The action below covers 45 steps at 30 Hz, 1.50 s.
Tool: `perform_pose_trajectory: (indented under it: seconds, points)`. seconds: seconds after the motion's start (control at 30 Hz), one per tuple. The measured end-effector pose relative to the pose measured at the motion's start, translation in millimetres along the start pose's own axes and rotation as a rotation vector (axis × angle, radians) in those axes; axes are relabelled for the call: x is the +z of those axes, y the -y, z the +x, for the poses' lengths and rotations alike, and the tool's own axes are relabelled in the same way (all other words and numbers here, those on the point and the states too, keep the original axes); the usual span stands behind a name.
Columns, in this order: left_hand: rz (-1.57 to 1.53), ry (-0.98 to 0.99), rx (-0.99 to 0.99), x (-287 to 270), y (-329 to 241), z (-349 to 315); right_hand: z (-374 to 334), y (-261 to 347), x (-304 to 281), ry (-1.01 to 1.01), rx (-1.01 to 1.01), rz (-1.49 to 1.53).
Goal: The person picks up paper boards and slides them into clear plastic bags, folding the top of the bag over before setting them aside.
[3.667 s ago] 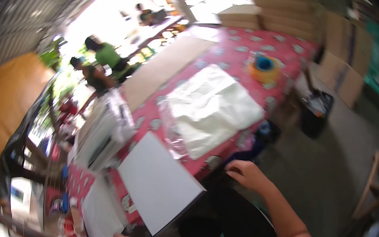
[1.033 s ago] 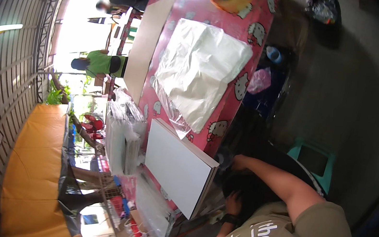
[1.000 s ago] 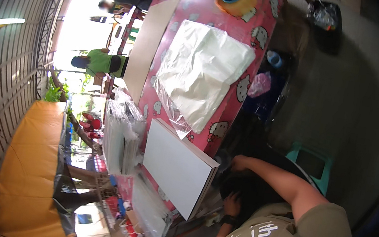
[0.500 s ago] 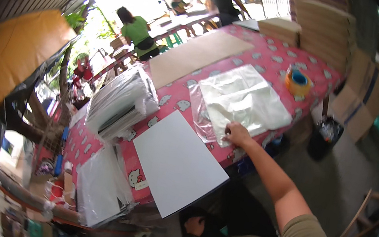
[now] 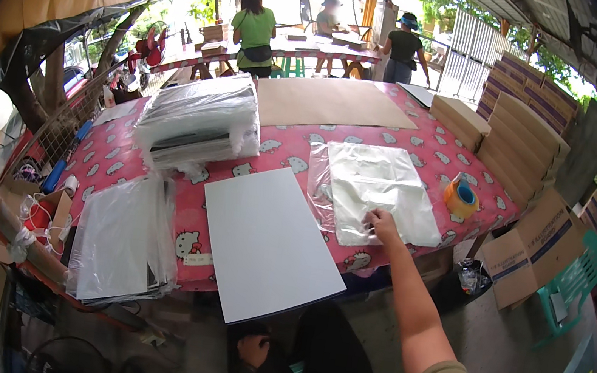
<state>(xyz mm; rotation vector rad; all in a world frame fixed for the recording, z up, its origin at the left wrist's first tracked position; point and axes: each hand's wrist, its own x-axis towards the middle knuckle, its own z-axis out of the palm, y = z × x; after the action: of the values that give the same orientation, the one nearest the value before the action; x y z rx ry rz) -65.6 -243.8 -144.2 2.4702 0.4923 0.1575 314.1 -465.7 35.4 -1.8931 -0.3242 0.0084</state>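
My right hand [image 5: 382,226] reaches across the table to a stack of clear plastic bags [image 5: 383,179]. Its bent fingers pinch at the near part of the top bag. Low in the view, near my lap, is my left hand [image 5: 253,349], with a dark band at its wrist. Its fingers look curled, and what they hold, if anything, is hidden. Between the bags and the left side lies a smooth white board [image 5: 271,244], its near corner jutting past the table edge. Left of it is a flat pile of boards in clear plastic [image 5: 119,241].
A pink patterned cloth covers the table [image 5: 284,155]. On it stand a tall stack of plastic-wrapped boards [image 5: 202,112], a brown sheet [image 5: 333,104], tape rolls [image 5: 461,197] and cardboard stacks [image 5: 522,145]. A black bin [image 5: 464,282] and a green chair [image 5: 567,281] stand right. Several people work behind.
My view has turned and levelled, so the table sits straighter. My right hand stays on the plastic bags, slightly farther in from their near left edge. My left hand stays low by my lap.
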Motion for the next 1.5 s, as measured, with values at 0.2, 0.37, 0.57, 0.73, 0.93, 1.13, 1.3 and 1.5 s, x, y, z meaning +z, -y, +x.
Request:
perform_pose_trajectory:
  seconds: [0.2,0.37,0.57,0.73,0.93,1.13,1.3,1.5]
  points:
    - [-0.731,0.681,0.048,-110.2,-78.3,-31.9,-49.1,97.4,-31.0,-0.272,-0.454,0.005]
    - [-0.751,-0.063,0.506,-187.1,-155.0,-14.9,-194.4,162.9,37.1,0.996,-0.281,-0.157]
    - [-1.222,0.091,0.213,-164.3,-210.3,-1.2,-233.2,164.3,49.5,0.649,-0.299,0.088]
    - [-1.175,0.084,-0.06,-159.2,-201.3,-2.3,-228.6,155.6,36.4,0.533,-0.175,0.082]
    - [-1.253,-0.054,-0.141,-159.6,-206.8,0.6,-229.7,149.2,30.6,0.608,-0.224,0.025]
    - [-1.223,-0.036,-0.163,-165.8,-200.4,-2.3,-234.8,150.8,42.0,0.478,-0.251,0.06]
    - [-1.275,-0.05,-0.06,-160.1,-195.5,-4.2,-238.8,150.3,46.9,0.394,-0.314,0.107]
    - [-1.324,-0.075,-0.01,-160.3,-196.2,-6.3,-243.4,148.4,50.5,0.373,-0.226,0.087]
